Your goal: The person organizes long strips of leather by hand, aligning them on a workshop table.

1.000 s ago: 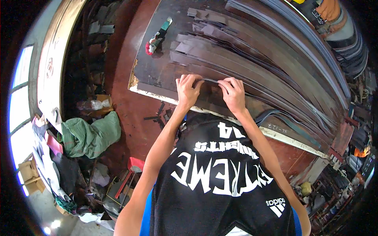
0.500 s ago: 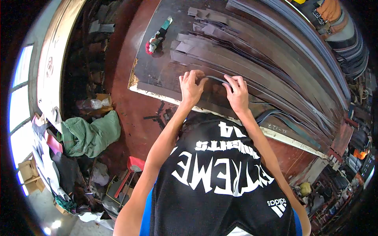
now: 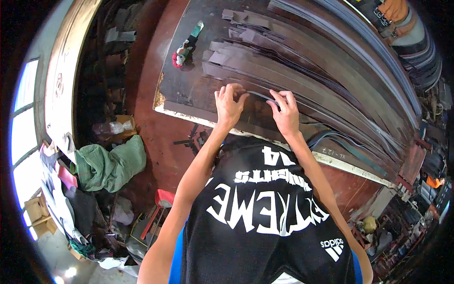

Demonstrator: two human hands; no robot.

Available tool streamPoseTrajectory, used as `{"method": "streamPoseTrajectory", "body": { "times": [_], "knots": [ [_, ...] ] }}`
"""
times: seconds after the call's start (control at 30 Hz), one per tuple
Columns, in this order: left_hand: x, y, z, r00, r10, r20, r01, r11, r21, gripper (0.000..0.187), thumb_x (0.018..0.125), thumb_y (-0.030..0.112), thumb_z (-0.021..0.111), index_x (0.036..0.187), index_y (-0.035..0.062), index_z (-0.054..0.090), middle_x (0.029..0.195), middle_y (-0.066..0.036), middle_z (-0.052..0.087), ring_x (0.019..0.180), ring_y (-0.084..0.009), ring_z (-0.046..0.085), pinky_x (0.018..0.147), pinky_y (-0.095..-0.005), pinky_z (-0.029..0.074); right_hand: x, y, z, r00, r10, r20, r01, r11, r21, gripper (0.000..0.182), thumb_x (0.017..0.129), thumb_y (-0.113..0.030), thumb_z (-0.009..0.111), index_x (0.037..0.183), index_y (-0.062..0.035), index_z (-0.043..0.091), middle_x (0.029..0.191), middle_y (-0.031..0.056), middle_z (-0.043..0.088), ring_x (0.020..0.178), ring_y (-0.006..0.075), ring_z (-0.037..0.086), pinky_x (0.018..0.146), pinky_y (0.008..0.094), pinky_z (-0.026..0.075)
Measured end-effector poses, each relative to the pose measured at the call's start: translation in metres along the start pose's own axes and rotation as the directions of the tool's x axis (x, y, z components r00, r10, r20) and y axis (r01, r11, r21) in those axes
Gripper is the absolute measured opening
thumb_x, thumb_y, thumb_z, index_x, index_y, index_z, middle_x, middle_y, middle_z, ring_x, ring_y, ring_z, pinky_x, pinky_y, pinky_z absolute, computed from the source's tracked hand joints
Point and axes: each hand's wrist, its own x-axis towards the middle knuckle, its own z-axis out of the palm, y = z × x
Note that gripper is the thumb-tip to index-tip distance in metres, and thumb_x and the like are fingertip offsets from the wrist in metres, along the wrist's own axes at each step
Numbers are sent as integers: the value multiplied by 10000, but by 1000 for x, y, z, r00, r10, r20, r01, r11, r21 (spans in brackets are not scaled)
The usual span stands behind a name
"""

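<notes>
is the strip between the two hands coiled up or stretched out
Stretched out: the strip shows as a thin line between the left hand and the right hand, with no coil visible there.

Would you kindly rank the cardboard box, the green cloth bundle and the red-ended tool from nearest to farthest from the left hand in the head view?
From the left hand:
1. Red-ended tool: on the table, ahead and left.
2. Green cloth bundle: off the table, left.
3. Cardboard box: low, far left.

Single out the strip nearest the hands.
The thin grey strip spanning the gap between the left hand and right hand; the stacked brown strips lie farther away.
</notes>
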Motion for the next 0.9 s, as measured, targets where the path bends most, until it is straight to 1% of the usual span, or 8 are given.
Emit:
{"method": "streamPoseTrajectory", "body": {
  "times": [0.13,0.43,0.67,0.73,0.77,0.8,0.83,0.9],
  "knots": [
    [0,-1,2,1000,26,-17,-25,999,20,298,755,150,797,986,104,614,883,16,683,794,-183,569,814,-355,373,1,0,0,1000,-13,-5,13,1000,-3,397,753,-85,789,1133,-84,676,953,66,554,760,231,552,706,350,483],
    [1,0,1,1000,8,12,-9,999,33,301,768,157,785,1014,109,617,897,14,692,802,-182,569,818,-364,373,2,0,0,1000,-12,2,12,1000,-9,371,762,-72,779,1119,-75,679,968,68,563,774,231,566,702,354,486],
    [1,2,-1,999,27,26,-28,999,41,355,768,136,775,1089,120,627,897,24,688,816,-184,563,814,-360,377,1,0,1,999,-29,-29,28,999,-35,305,739,-85,787,1027,-99,687,973,45,571,784,223,570,714,352,478],
    [1,2,-1,996,87,10,-87,994,64,389,770,132,768,1139,141,646,896,26,683,821,-188,563,795,-357,385,4,-2,-2,999,-39,-36,37,998,-52,285,733,-89,787,999,-108,689,976,34,577,797,220,571,729,354,472],
    [1,1,-1,996,88,10,-88,994,64,389,770,132,768,1139,141,646,896,26,683,821,-188,563,795,-357,385,5,-3,-4,995,-95,-39,90,990,-113,265,729,-90,785,975,-117,690,975,20,587,818,217,573,749,356,463],
    [1,0,0,989,148,-10,-147,984,97,377,772,137,766,1134,151,662,892,22,680,822,-192,564,783,-355,387,6,-4,-5,988,-152,-38,143,975,-173,245,726,-92,782,951,-125,691,974,5,597,839,214,574,769,357,455],
    [1,-1,1,978,209,-27,-204,970,132,366,773,142,763,1128,161,678,887,18,676,824,-195,565,772,-354,390,6,-4,-5,988,-152,-39,143,974,-173,245,726,-92,782,951,-125,691,974,5,597,839,214,574,769,357,455],
    [1,-2,1,975,222,-22,-215,964,159,334,774,146,761,1102,166,694,878,13,671,829,-198,567,767,-355,390,5,-4,-4,986,-164,-35,156,972,-174,216,725,-89,777,921,-124,694,963,-15,632,871,206,575,797,355,443]
  ]
}}
